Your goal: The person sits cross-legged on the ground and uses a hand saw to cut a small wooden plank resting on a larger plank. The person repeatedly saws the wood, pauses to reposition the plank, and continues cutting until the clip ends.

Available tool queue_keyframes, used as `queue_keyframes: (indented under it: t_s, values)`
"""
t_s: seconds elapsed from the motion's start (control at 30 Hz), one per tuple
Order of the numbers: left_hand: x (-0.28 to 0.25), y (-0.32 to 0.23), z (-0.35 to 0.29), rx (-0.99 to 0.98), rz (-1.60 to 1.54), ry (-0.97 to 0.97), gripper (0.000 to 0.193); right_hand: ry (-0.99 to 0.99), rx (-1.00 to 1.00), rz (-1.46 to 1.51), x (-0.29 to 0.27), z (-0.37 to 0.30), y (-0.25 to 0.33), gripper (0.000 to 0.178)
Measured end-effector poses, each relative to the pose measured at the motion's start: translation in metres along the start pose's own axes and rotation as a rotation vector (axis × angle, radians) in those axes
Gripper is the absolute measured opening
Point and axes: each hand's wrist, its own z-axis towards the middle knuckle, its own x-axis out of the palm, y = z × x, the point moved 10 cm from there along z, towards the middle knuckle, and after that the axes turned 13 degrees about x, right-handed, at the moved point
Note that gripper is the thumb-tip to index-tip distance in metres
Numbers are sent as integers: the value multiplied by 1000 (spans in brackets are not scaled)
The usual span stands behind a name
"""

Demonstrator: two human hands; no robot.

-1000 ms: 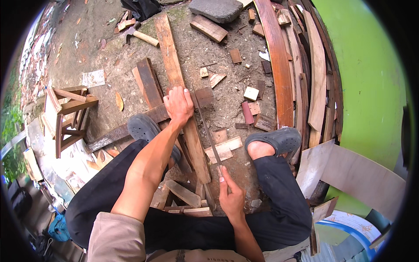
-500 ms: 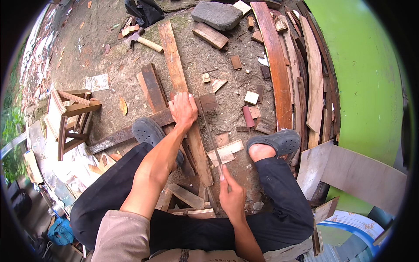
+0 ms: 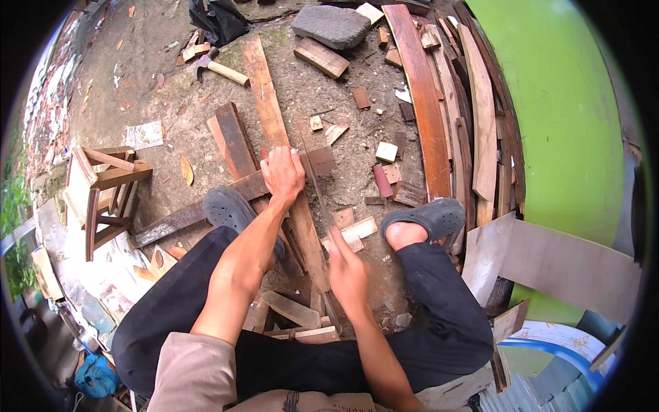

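Observation:
My right hand (image 3: 349, 278) is closed around the rear end of a hand saw (image 3: 317, 187), seen nearly edge-on as a thin strip; its handle is hidden in my fingers. The blade crosses a dark wooden plank (image 3: 180, 214) close to its right end. My left hand (image 3: 283, 173) is closed over this plank beside the blade, pressing it onto a long pale board (image 3: 264, 93) that lies lengthwise beneath. The plank's left part slopes past my left shoe (image 3: 230, 208). Another short dark board (image 3: 235, 137) lies beyond it.
A claw hammer (image 3: 223, 70) lies at the far left, near a grey stone block (image 3: 331, 26). At left stands a small wooden frame (image 3: 110, 182). Wood offcuts (image 3: 386, 151) litter the ground. Long boards (image 3: 425, 103) are stacked along a green panel (image 3: 559, 123).
My right hand has pushed the saw forward, away from my body, along the cut line. My left hand stays on the plank. The whole view has shifted slightly.

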Motion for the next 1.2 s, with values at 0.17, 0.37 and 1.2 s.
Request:
queue_keyframes:
  t_s: [0.17,0.37,1.2]
  values:
    - [2,-4,2,9,11,-10,24,-7,14,-64,24,48,32,37]
    - [4,7,-13,-17,-22,34,25,-155,-237,-127,-35,-74,-17,39]
    - [-2,-3,-1,14,-45,-26,20,10,17,-33,27,-9,7,42]
